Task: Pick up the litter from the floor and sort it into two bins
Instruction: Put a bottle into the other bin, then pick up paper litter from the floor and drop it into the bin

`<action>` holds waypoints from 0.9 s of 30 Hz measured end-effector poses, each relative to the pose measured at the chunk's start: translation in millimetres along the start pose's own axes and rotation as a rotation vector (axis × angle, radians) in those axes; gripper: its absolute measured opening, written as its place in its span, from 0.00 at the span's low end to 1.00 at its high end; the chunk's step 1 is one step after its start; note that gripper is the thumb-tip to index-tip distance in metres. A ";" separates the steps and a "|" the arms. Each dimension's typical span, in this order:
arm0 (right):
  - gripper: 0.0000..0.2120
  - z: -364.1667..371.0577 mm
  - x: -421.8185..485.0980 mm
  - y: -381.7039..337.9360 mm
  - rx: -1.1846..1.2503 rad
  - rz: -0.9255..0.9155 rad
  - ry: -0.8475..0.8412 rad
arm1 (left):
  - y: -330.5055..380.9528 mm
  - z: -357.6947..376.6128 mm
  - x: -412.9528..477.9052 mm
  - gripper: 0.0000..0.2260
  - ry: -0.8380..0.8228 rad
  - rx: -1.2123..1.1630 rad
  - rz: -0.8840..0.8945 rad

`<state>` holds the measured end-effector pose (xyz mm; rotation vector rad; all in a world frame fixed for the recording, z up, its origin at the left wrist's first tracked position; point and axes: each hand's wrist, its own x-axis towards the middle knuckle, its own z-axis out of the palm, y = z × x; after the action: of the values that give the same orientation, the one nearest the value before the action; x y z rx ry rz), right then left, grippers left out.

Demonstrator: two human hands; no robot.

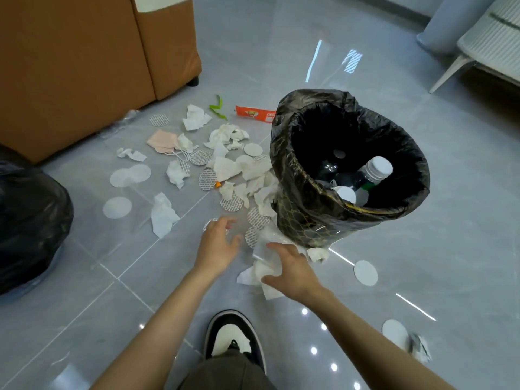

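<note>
Both spread and empty, my left hand (218,244) and right hand (291,270) hover over crumpled tissue (253,277) beside the bin (304,220), apparently set close for sorting.

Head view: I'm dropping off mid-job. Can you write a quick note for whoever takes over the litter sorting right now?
Hands: left hand is open, low over the floor beside printed discs. The right hand is open over crumpled tissue at the foot of the lined bin. Neither plainly grips anything.
Done: bottles and a few white discs lie in the lined bin.
Left: most litter is still on the floor between the sofa and the bin, including tissues, discs, a pink mask, an orange wrapper and a green strip.
The black bag sits far left, its contents hidden.
</note>
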<state>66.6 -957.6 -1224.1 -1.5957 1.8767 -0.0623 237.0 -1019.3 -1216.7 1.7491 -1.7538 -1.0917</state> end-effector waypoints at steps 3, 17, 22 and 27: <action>0.36 13.0 2.0 -0.8 -0.110 0.030 -0.026 | -16.6 2.4 2.0 0.21 -0.046 0.143 -0.086; 0.20 17.6 1.2 15.7 -0.178 -0.074 0.096 | -70.3 -1.2 -33.6 0.20 -0.016 0.147 -0.181; 0.21 11.3 -4.1 1.0 0.087 -0.080 0.193 | -73.4 0.8 -34.2 0.11 0.012 0.088 -0.196; 0.10 -3.2 -11.1 -29.3 0.402 -0.065 0.215 | -79.3 1.5 -37.3 0.06 -0.024 0.169 -0.152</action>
<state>90.6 -956.2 -1203.7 -1.4101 1.8241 -0.6223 289.8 -974.4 -1270.3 2.0074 -1.7970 -1.0550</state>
